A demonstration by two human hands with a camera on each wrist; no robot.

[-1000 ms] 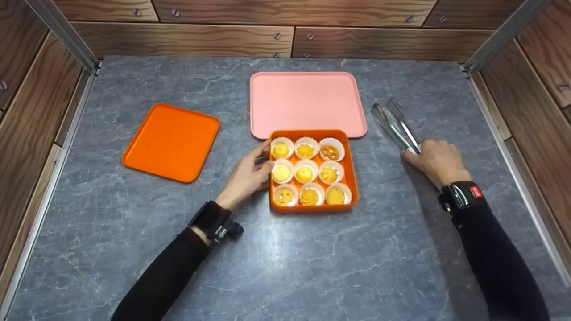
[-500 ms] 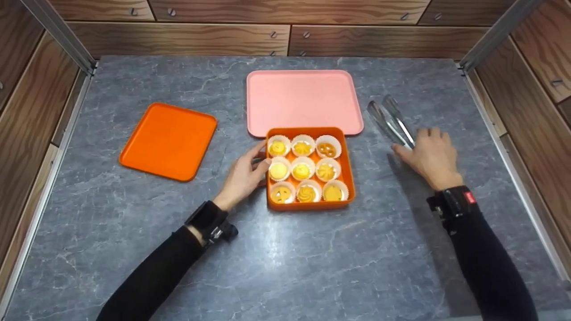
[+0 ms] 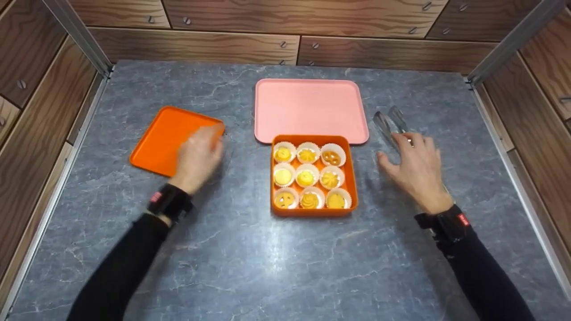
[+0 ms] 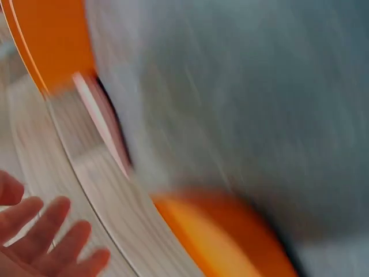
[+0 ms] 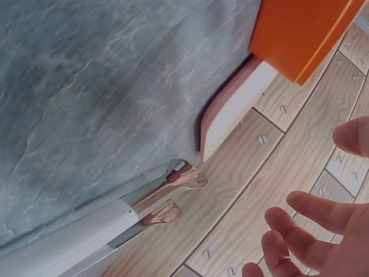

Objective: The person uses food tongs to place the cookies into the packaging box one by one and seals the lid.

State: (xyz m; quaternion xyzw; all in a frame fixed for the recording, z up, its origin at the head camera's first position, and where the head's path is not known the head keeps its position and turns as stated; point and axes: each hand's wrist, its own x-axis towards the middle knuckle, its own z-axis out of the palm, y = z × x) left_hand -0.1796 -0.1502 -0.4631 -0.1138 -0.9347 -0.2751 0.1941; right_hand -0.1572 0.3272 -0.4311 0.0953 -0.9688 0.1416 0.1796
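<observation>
An orange square box [image 3: 355,191] holds several yellow cookies [image 3: 306,178] in white paper cups, with neither hand on it. My left hand [image 3: 198,154], blurred, is over the right part of a flat orange square lid [image 3: 160,138]; in the left wrist view its fingers [image 4: 72,239] are spread and hold nothing. Beside the metal tongs [image 3: 384,126] is my right hand [image 3: 415,171], which covers their handle end in the head view. The right wrist view shows those tongs [image 5: 75,236] lying on the table, apart from the loosely bent fingers [image 5: 297,234].
Behind the box lies a pink tray [image 3: 311,109], its front edge close to the box's back wall. Wood-patterned panels [image 3: 232,47] close off the back and both sides of the grey marbled table [image 3: 267,267].
My left hand has let go of the box's left side and moved left over the orange lid. My right hand has come off the tongs and shifted slightly left.
</observation>
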